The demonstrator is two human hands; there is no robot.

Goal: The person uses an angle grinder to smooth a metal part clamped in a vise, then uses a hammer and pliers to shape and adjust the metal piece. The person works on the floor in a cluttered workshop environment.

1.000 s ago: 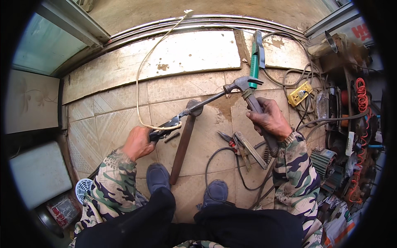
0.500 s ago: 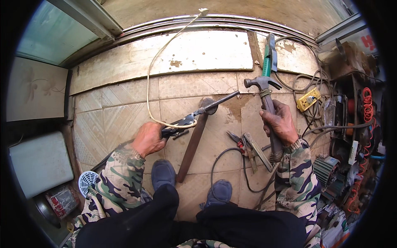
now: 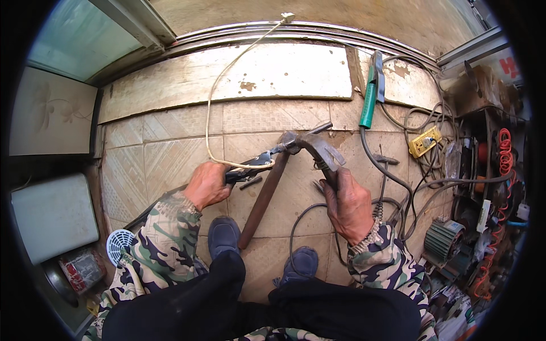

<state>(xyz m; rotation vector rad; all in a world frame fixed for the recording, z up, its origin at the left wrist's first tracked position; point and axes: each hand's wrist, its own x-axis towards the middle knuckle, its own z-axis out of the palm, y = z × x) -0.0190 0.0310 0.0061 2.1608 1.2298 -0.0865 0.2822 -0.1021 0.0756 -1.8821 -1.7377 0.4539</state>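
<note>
My left hand is closed around a black-handled metal tool with a silvery joint and a rod-like front end; its exact kind is unclear. A pale cord loops over this tool. The front end lies across the head of a sledgehammer on the floor, whose brown handle slants toward my left shoe. My right hand grips a claw hammer by its handle. The hammer's striking face is down at the tool's front end, over the sledgehammer's head; whether it touches cannot be seen exactly.
A green-handled electrode holder with its cable lies at the far right, near a chipping hammer. A yellow socket box sits among coiled cables. A motor and clutter line the right; a white board lies ahead.
My right hand has brought the claw hammer left and down onto the spot above the sledgehammer's head. The electrode holder's handle and chipping hammer are now uncovered. My left hand stays nearly still.
</note>
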